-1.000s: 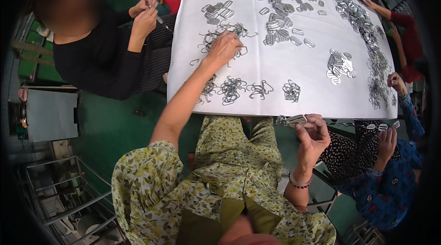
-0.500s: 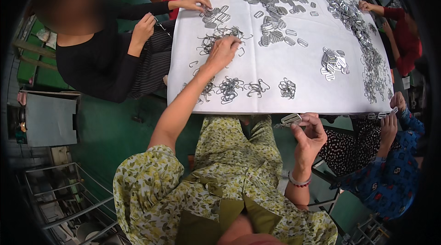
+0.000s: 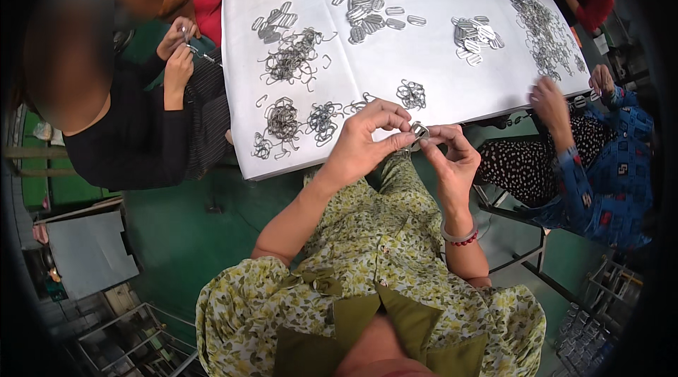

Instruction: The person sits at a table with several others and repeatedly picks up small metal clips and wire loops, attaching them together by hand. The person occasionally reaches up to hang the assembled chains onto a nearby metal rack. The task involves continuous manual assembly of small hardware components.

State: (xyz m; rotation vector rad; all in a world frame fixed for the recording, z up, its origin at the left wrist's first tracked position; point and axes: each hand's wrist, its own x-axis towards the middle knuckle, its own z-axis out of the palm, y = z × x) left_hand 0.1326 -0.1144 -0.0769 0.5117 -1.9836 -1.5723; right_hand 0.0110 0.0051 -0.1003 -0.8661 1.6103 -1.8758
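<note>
**A metal buckle (image 3: 419, 131) held in a close pinch**

At left, a co-worker in black (image 3: 138, 133) sits beside the white-covered table (image 3: 374, 74), both hands raised around a small metal piece. Along the table's left side lie a small heap of slotted oval buckles (image 3: 275, 22) and, nearer, a tangle of bent wire hooks (image 3: 292, 57). Smaller wire clusters (image 3: 282, 119) sit close to the near edge, one partly hidden by the left hand (image 3: 367, 142).

That hand's thumb and forefinger are narrowed onto the metal buckle's left side. The buckle is in the air just off the near edge, above the wearer's lap; its finer details are too small to tell. A round wire bunch (image 3: 411, 94) lies on the cloth just beyond it. The right hand (image 3: 453, 159) pinches the buckle's right side between thumb and fingertips; a pale bangle and a red bead bracelet (image 3: 463, 239) circle its wrist.

Farther right rests a separate buckle heap (image 3: 477, 39), then a long band of metal pieces (image 3: 540, 31). At far right, a co-worker in blue (image 3: 614, 179) lifts one blurred hand.
</note>
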